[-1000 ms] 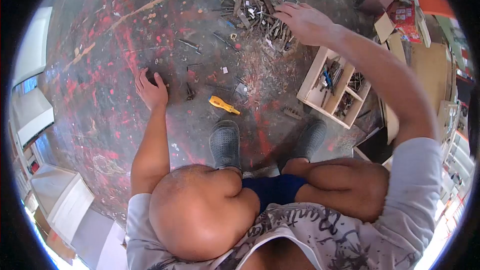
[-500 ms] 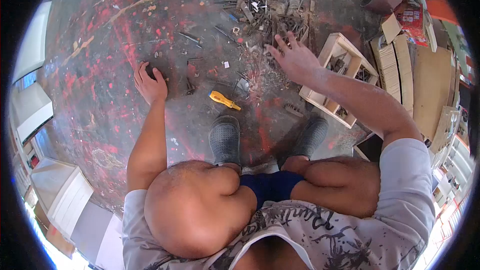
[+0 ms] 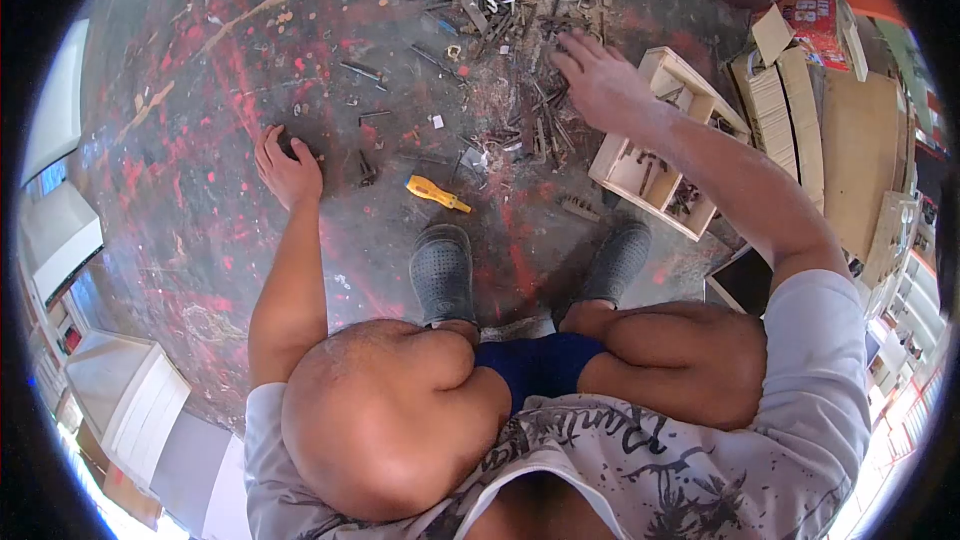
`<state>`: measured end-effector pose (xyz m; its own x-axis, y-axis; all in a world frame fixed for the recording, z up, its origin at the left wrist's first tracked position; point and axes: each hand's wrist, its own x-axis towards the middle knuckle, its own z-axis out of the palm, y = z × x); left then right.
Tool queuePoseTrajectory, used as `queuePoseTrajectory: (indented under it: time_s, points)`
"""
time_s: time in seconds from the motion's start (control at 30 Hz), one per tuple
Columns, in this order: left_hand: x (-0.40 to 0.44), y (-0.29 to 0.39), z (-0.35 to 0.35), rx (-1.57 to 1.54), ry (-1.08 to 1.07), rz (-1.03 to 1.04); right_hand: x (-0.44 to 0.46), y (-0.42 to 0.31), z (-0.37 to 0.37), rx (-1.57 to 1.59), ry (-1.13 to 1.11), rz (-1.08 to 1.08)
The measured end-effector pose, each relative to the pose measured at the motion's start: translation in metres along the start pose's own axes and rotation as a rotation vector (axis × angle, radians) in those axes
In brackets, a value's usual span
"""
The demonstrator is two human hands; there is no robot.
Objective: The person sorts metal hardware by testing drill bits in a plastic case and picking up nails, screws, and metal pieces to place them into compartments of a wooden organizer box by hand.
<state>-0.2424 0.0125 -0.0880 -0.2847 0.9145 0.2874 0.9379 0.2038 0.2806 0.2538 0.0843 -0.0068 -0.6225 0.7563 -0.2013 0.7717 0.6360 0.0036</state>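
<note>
A loose pile of screws, nails and metal bits lies spread across a paint-spattered floor, ahead of a crouching person in grey clogs and a printed shirt. The right hand reaches over the pile's near right side, open and palm down with its fingers slightly bent; whether the fingertips touch or pinch any piece cannot be told. More thin metal pieces lie scattered below that hand, nearer the clogs. Just beside the right forearm, a divided wooden box sits at an angle, hardware in its compartments, partly hidden by the arm. To the left of the scattered pieces, a yellow screwdriver handle lies on the floor in front of the clogs, with a small white scrap farther out. The left hand rests on the floor well apart from the pile, open, its fingers loosely curved. Beyond the box, at right, stand cardboard pieces, a red printed package and a wooden board.
</note>
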Motion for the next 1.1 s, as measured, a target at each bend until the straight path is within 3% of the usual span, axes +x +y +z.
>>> queuePoseTrajectory:
  time_s: [0.1, 0.2, 0.3, 0.4, 0.5, 0.7, 0.9, 1.0, 1.1]
  points:
    - [-0.001, 0.0, 0.001, 0.004, 0.006, 0.006, -0.006, 0.009, 0.012, 0.024, -0.143, 0.075]
    - [-0.001, -0.001, 0.0, -0.004, 0.003, 0.009, -0.014, -0.006, 0.015, 0.026, -0.149, 0.067]
    - [-0.001, -0.001, 0.001, -0.005, -0.007, 0.003, -0.005, -0.009, -0.006, 0.124, -0.417, 0.04]
    - [0.0, 0.0, 0.001, 0.015, 0.001, -0.003, 0.018, 0.005, -0.012, 0.155, -0.438, 0.096]
    - [-0.002, -0.001, 0.002, 0.031, 0.015, 0.006, 0.031, 0.031, 0.001, 0.185, 0.023, 0.072]
    - [-0.002, 0.001, 0.0, 0.014, -0.007, -0.004, 0.064, 0.033, 0.008, -0.043, -0.026, 0.064]
    - [-0.002, 0.001, -0.002, 0.014, -0.003, -0.001, 0.071, 0.042, 0.017, -0.073, -0.025, -0.07]
    - [-0.003, -0.001, 0.0, 0.015, 0.0, 0.007, 0.074, 0.053, 0.032, -0.083, 0.1, -0.12]
    - [-0.001, -0.002, 0.001, 0.01, 0.009, 0.015, 0.064, 0.042, -0.018, 0.411, -0.077, 0.194]
